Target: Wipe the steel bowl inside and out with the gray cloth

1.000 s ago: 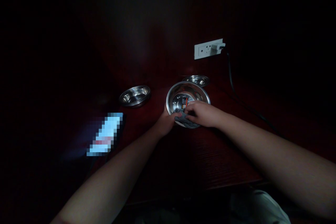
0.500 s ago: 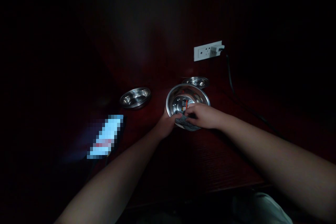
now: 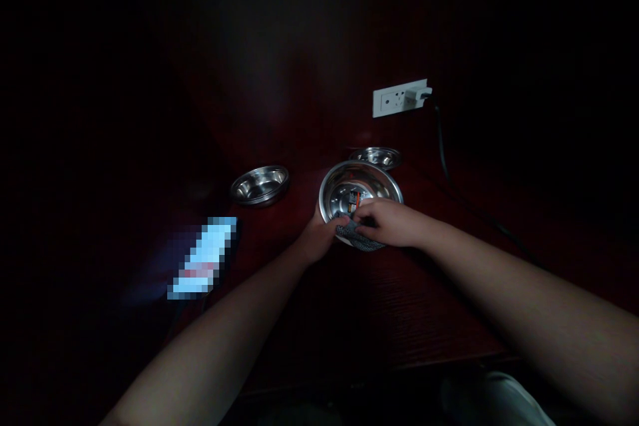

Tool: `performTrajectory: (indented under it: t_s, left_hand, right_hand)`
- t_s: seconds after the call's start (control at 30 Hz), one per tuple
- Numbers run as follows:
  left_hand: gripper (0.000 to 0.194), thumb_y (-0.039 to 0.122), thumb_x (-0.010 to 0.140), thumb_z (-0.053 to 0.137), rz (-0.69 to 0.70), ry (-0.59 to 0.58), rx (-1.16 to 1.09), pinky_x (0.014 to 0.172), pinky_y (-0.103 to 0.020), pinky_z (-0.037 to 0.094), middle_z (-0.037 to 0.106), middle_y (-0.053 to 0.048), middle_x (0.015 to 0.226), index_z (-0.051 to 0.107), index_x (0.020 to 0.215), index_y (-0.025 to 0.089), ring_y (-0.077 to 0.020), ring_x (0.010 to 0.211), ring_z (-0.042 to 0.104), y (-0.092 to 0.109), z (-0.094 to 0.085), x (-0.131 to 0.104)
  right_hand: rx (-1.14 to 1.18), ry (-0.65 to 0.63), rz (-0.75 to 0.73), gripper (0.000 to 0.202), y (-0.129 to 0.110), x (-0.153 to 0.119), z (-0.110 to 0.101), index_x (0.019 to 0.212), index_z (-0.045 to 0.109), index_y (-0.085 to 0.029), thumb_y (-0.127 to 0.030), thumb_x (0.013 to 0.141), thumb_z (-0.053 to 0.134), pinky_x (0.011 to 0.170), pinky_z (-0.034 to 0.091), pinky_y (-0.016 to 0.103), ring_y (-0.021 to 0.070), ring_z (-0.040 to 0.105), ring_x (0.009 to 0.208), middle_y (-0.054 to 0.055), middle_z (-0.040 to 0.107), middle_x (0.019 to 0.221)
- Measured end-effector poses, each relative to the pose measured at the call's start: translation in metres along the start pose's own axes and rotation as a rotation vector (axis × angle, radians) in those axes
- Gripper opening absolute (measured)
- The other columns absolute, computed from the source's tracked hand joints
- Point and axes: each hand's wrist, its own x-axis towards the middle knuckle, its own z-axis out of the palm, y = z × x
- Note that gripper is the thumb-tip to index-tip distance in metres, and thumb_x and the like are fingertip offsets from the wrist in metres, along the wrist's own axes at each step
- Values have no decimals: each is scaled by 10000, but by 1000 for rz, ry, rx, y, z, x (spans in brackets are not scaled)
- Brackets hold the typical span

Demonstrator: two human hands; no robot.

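A shiny metal bowl (image 3: 369,176) is tilted toward me, with a dark label with orange (image 3: 355,201) on its inside. My left hand (image 3: 320,235) grips the bowl's left rim, its thumb over the edge on a grey patterned cloth (image 3: 363,240). This cloth hangs over the near rim. My right hand (image 3: 392,221) is at the bowl's near right side, fingers curled inward close to the label and cloth; what its fingertips pinch, if anything, is too small to make out.
Metal dishes (image 3: 260,185) stand at the left and another metal dish (image 3: 382,158) behind the bowl. A lit, pixelated screen (image 3: 204,258) is at the left. The wall socket (image 3: 399,98) holds a plug with a dark cable (image 3: 442,146). The dark red table (image 3: 424,319) ends near me.
The whole view has shifted slightly, so most things appear a little further right. Both hands keep nearly the same place at the bowl.
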Motion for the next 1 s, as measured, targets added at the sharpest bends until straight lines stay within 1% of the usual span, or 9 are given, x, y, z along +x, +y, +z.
performTrajectory:
  t_s: [0.13, 0.37, 0.5, 0.57, 0.67, 0.77, 0.87, 0.93, 1.0]
  left_hand:
    - [729, 250, 676, 692, -5, 17, -4, 916, -441, 424, 583, -120, 1205, 390, 1337, 205, -241, 1002, 581, 2, 1, -1]
    - [736, 263, 669, 704, -13, 2, -25, 901, -429, 435, 610, -114, 1151, 389, 1331, 189, -241, 988, 588, 1, 0, 0]
    - [800, 256, 667, 712, -29, -4, -43, 847, -411, 467, 577, -123, 1221, 327, 1368, 226, -245, 982, 598, 1, 0, 0]
    - [833, 246, 669, 710, -57, 14, -44, 811, -400, 482, 579, -119, 1215, 286, 1387, 246, -234, 941, 612, 2, 1, -1]
    - [852, 237, 664, 713, -60, 24, -59, 782, -388, 495, 583, -115, 1204, 270, 1391, 257, -232, 925, 619, 3, 2, -2]
    - [846, 240, 664, 717, -65, 23, -61, 765, -390, 506, 560, -120, 1239, 270, 1382, 271, -243, 948, 614, 4, 3, -2]
    - [826, 242, 665, 718, -79, 31, -56, 776, -406, 514, 536, -118, 1271, 280, 1364, 284, -247, 971, 608, 6, 3, -2]
    - [800, 251, 665, 720, -90, 40, -49, 779, -420, 520, 530, -120, 1277, 298, 1345, 278, -249, 974, 607, 7, 3, -2]
    - [775, 260, 667, 719, -107, 53, -39, 773, -431, 526, 527, -127, 1275, 312, 1327, 268, -253, 971, 608, 8, 3, -2]
  right_hand:
    - [4, 3, 17, 124, 0, 0, 1, 840, 661, -190, -254, 796, 564, 703, 395, 295, 181, 584, 801, 54, 667, 865]
    - [16, 3, 7, 120, 1, 1, 1, 830, 656, -185, -247, 793, 560, 686, 390, 287, 172, 578, 778, 52, 665, 851]
    - [26, 0, 22, 117, 2, 1, 1, 833, 649, -185, -253, 794, 562, 672, 387, 284, 168, 575, 760, 49, 663, 842]
    - [33, -2, 37, 112, 1, 1, 1, 833, 644, -187, -255, 792, 565, 667, 387, 281, 164, 572, 748, 45, 660, 828]
    - [23, 5, 40, 99, 0, 1, 1, 821, 634, -187, -252, 792, 565, 662, 389, 279, 159, 560, 728, 39, 649, 800]
    - [-6, 43, 29, 102, -1, 1, 2, 827, 630, -188, -259, 797, 563, 692, 399, 288, 168, 560, 758, 47, 642, 825]
    - [-34, 116, 37, 121, -2, 1, 4, 844, 633, -188, -282, 798, 573, 763, 409, 313, 191, 568, 839, 67, 642, 886]
    - [-43, 153, 36, 138, -2, 1, 5, 860, 637, -186, -294, 801, 574, 792, 411, 325, 202, 570, 868, 73, 646, 900]
    - [-39, 164, 33, 154, -2, 1, 5, 876, 639, -183, -301, 807, 569, 798, 415, 329, 206, 574, 878, 76, 651, 903]
